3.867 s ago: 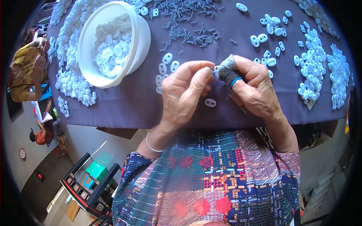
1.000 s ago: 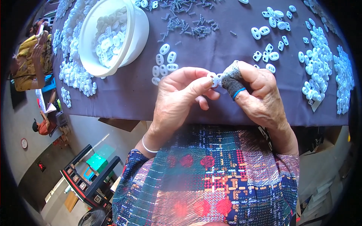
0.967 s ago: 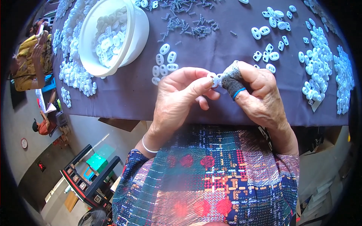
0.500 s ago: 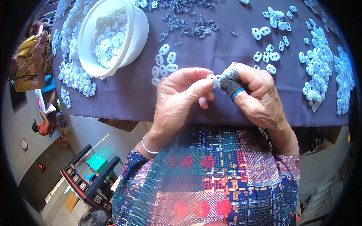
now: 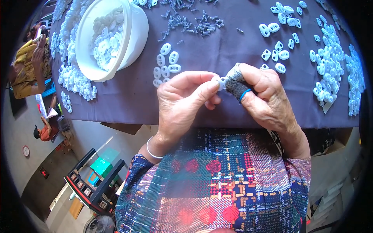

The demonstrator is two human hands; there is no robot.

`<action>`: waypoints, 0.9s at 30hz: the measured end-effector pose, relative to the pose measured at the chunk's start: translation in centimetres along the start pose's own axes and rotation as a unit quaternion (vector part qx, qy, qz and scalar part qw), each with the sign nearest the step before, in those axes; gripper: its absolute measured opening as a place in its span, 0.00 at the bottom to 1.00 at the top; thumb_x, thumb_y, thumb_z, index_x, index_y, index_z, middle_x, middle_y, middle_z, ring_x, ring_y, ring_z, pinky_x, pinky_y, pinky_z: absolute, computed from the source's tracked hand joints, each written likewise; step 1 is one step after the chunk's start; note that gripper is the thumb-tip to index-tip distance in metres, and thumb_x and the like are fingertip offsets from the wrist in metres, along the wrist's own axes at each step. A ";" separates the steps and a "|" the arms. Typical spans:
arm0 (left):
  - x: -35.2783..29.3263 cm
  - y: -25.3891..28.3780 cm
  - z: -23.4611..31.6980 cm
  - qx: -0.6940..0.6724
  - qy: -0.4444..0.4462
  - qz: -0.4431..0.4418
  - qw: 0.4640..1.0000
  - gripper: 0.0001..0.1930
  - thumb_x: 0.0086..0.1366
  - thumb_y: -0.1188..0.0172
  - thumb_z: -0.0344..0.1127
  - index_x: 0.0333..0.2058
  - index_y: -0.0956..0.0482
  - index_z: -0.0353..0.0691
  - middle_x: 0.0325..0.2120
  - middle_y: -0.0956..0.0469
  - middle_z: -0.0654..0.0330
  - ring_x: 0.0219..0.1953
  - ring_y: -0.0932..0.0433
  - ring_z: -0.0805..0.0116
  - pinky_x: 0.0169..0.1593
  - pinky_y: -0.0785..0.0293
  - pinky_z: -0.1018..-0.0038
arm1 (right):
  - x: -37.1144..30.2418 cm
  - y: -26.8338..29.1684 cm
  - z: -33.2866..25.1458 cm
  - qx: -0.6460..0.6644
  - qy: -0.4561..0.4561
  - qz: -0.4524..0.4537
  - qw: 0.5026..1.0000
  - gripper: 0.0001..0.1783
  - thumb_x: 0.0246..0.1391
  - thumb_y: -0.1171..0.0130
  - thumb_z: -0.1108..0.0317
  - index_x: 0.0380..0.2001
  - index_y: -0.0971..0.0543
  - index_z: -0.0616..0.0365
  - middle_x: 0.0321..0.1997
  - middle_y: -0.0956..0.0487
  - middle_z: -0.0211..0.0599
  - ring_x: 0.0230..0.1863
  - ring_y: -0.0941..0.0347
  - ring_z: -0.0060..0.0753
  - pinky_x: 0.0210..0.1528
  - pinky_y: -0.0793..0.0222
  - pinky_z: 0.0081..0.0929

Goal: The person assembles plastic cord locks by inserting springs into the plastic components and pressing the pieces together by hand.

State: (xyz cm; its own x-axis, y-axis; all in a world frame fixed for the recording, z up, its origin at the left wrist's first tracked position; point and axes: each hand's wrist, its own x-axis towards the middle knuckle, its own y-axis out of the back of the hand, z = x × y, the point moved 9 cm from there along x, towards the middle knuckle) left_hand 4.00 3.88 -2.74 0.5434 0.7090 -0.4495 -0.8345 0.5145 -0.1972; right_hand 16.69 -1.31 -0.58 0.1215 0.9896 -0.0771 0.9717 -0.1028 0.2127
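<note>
Between my two hands is a small white plastic cord lock (image 5: 222, 82) with holes in it. My left hand (image 5: 186, 95) pinches one end between thumb and forefinger. My right hand (image 5: 266, 97), with grey cloth covers on its thumb and forefinger, presses on the other end and hides part of it. Just beyond my left hand lies a small group of white two-hole cord lock parts (image 5: 164, 71). Small dark coil springs (image 5: 206, 26) are scattered farther off. White parts, some with two holes and some smaller, lie beyond my right hand.
A white tub (image 5: 134, 39) of cord lock parts stands at the far left, beside a large heap of white pieces (image 5: 74, 73). More piles (image 5: 330, 66) cover the right side of the dark tablecloth (image 5: 128, 101). Other people sit off to the left.
Both hands keep their grip on the cord lock, which has turned slightly between the fingers. The view has shifted a little; the things on the table stay put.
</note>
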 end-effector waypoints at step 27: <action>0.3 0.3 0.2 -0.001 -0.020 -0.005 1.000 0.06 0.58 0.41 0.22 0.35 0.23 0.30 0.29 0.23 0.60 0.26 0.24 0.77 0.30 0.25 0.84 | 0.5 -0.5 0.1 0.051 0.007 -0.007 0.999 0.05 0.50 0.47 0.74 0.29 0.25 0.65 0.13 0.34 0.26 0.11 0.37 0.17 0.15 0.46 0.18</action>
State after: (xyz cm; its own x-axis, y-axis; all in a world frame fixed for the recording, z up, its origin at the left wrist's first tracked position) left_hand 3.92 4.41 -2.75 0.5547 0.7229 -0.4119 -0.8292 0.5209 -0.2025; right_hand 16.28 -0.75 -0.81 0.1057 0.9923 -0.0652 0.9890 -0.0981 0.1104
